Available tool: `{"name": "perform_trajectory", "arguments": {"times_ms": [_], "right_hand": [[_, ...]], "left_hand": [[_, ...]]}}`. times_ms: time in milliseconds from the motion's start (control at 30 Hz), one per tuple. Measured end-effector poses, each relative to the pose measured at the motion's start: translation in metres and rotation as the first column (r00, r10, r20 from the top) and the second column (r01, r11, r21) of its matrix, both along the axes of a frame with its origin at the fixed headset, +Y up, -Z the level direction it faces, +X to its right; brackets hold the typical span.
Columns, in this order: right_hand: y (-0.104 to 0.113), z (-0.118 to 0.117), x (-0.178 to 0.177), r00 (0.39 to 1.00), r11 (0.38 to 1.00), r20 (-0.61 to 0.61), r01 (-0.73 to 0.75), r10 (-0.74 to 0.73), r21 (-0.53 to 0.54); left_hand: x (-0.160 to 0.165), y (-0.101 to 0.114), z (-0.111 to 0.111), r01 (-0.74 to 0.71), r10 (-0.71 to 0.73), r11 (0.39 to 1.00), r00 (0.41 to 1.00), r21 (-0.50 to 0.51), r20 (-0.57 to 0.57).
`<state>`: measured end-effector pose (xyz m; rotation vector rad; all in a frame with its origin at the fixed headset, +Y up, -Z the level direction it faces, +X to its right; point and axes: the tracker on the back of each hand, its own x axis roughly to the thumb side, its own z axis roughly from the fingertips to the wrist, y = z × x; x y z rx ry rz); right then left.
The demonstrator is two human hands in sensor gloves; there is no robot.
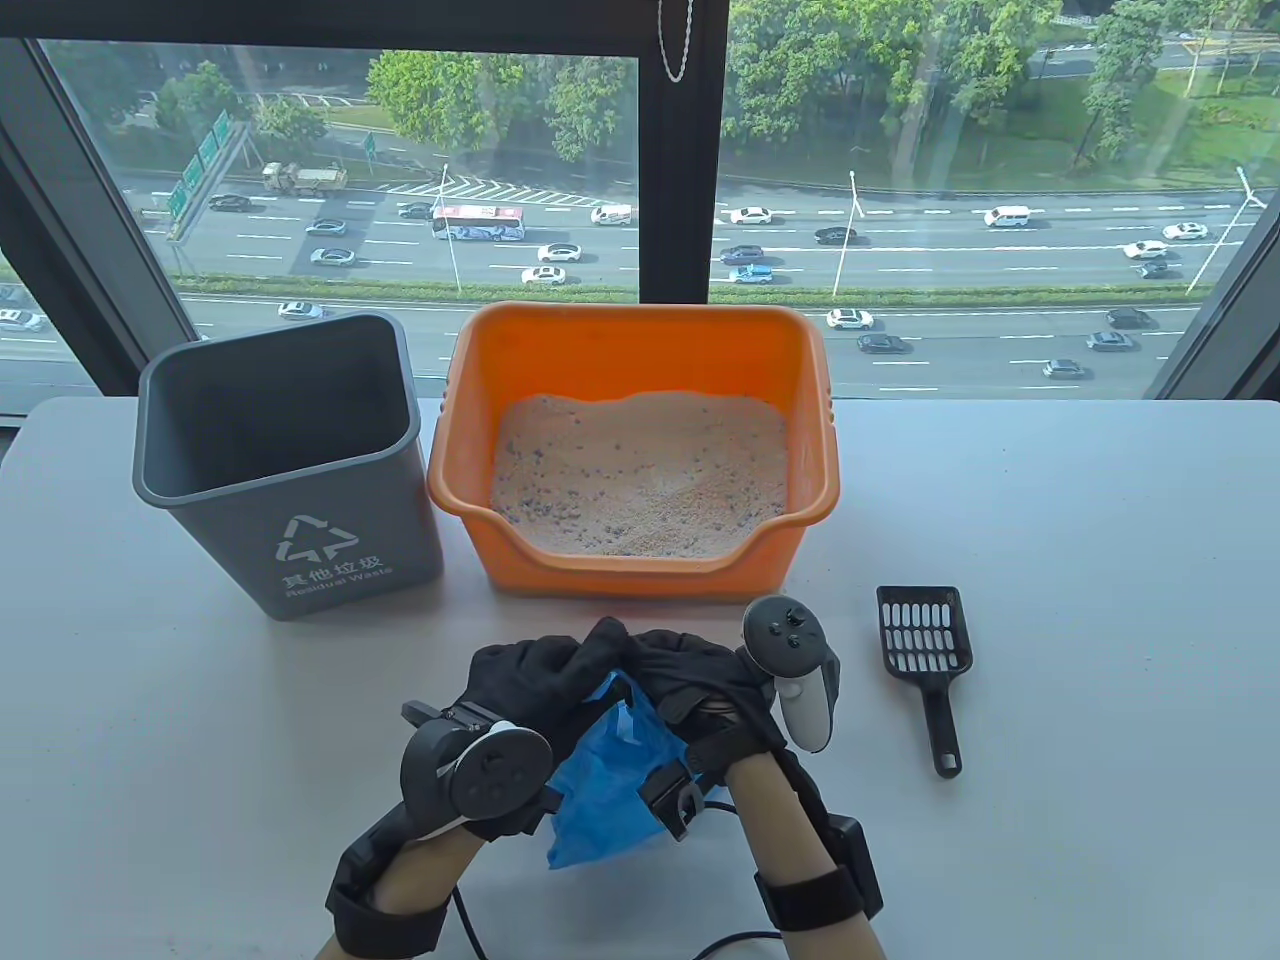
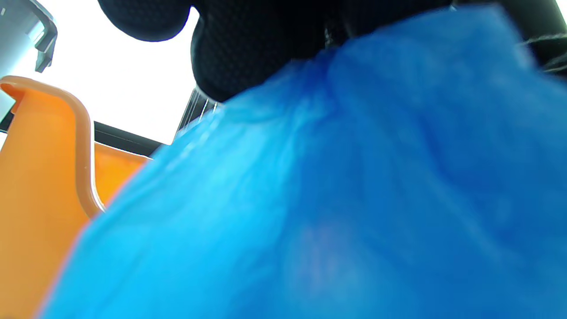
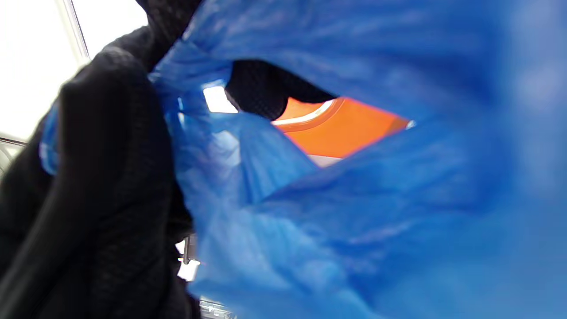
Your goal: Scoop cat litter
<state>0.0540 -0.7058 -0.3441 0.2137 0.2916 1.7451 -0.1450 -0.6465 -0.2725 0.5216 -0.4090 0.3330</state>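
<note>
hands together near the table's (image 1: 1050,560) front edge: left hand (image 1: 525,685) and right hand (image 1: 690,680) both grip a blue plastic bag (image 1: 600,780) between them. litter (image 1: 640,470) sits in the orange box (image 1: 640,340), grey bin (image 1: 290,460) on its left. black scoop (image 1: 925,655) lies to the right, untouched.

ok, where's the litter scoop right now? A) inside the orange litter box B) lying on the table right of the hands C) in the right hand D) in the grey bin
B: the black scoop lies flat on the table, apart from both hands, while the left hand and right hand hold the blue plastic bag.
</note>
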Motion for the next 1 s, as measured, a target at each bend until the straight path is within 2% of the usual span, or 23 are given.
{"name": "perform_trajectory", "arguments": {"times_ms": [67, 133, 200, 233, 267, 333, 367, 467, 500, 533, 600, 667, 800, 833, 933, 1000], "right_hand": [[0.001, 0.001, 0.002, 0.999, 1.000, 0.051, -0.015, 0.016, -0.018], [0.002, 0.002, 0.012, 0.965, 0.985, 0.204, -0.170, 0.163, 0.017], [0.000, 0.000, 0.019, 0.922, 0.950, 0.256, -0.309, 0.292, 0.030], [-0.003, 0.000, 0.023, 0.884, 0.919, 0.275, -0.395, 0.379, 0.003], [-0.008, -0.002, 0.028, 0.839, 0.878, 0.287, -0.479, 0.461, -0.009], [-0.024, -0.008, 0.034, 0.768, 0.800, 0.243, -0.597, 0.592, -0.061], [-0.029, -0.008, 0.035, 0.748, 0.781, 0.239, -0.619, 0.620, -0.088], [-0.043, -0.011, 0.046, 0.574, 0.633, 0.304, -0.759, 0.760, -0.151], [-0.043, -0.011, 0.051, 0.558, 0.614, 0.286, -0.772, 0.779, -0.166], [-0.042, -0.010, 0.053, 0.578, 0.636, 0.292, -0.753, 0.762, -0.168], [-0.037, -0.008, 0.052, 0.594, 0.663, 0.331, -0.732, 0.734, -0.157], [-0.032, -0.006, 0.053, 0.574, 0.640, 0.329, -0.755, 0.750, -0.143], [-0.026, -0.001, 0.054, 0.608, 0.691, 0.394, -0.715, 0.690, -0.105], [-0.022, 0.001, 0.054, 0.607, 0.696, 0.417, -0.713, 0.676, -0.089], [-0.010, 0.008, 0.051, 0.606, 0.696, 0.456, -0.717, 0.651, -0.041], [-0.002, 0.015, 0.049, 0.625, 0.711, 0.475, -0.703, 0.619, 0.000]], "left_hand": [[0.000, 0.000, 0.003, 0.048, -0.046, 0.998, 0.997, 0.032, -0.067], [-0.005, -0.003, -0.001, 0.023, -0.022, 1.000, 0.994, 0.003, -0.105], [-0.013, -0.007, -0.013, 0.022, -0.058, 0.979, 0.983, -0.203, -0.173], [-0.021, -0.013, -0.021, 0.030, -0.113, 0.929, 0.972, -0.368, -0.204], [-0.028, -0.019, -0.025, 0.022, -0.127, 0.899, 0.969, -0.437, -0.213], [-0.046, -0.039, -0.036, -0.006, -0.158, 0.834, 0.955, -0.551, -0.249], [-0.053, -0.046, -0.038, -0.013, -0.179, 0.803, 0.948, -0.596, -0.261], [-0.078, -0.058, -0.048, -0.084, -0.182, 0.754, 0.926, -0.651, -0.331], [-0.082, -0.060, -0.050, -0.105, -0.161, 0.740, 0.932, -0.665, -0.326], [-0.085, -0.061, -0.052, -0.127, -0.128, 0.719, 0.942, -0.683, -0.310], [-0.082, -0.061, -0.053, -0.103, -0.156, 0.720, 0.940, -0.687, -0.305], [-0.079, -0.061, -0.053, -0.075, -0.189, 0.729, 0.934, -0.681, -0.304], [-0.081, -0.058, -0.052, -0.121, -0.125, 0.735, 0.943, -0.667, -0.308], [-0.080, -0.054, -0.049, -0.136, -0.088, 0.749, 0.950, -0.648, -0.301], [-0.069, -0.038, -0.035, -0.171, 0.040, 0.850, 0.964, -0.499, -0.262], [-0.054, -0.032, -0.025, -0.127, 0.062, 0.896, 0.985, -0.426, -0.164]]}}
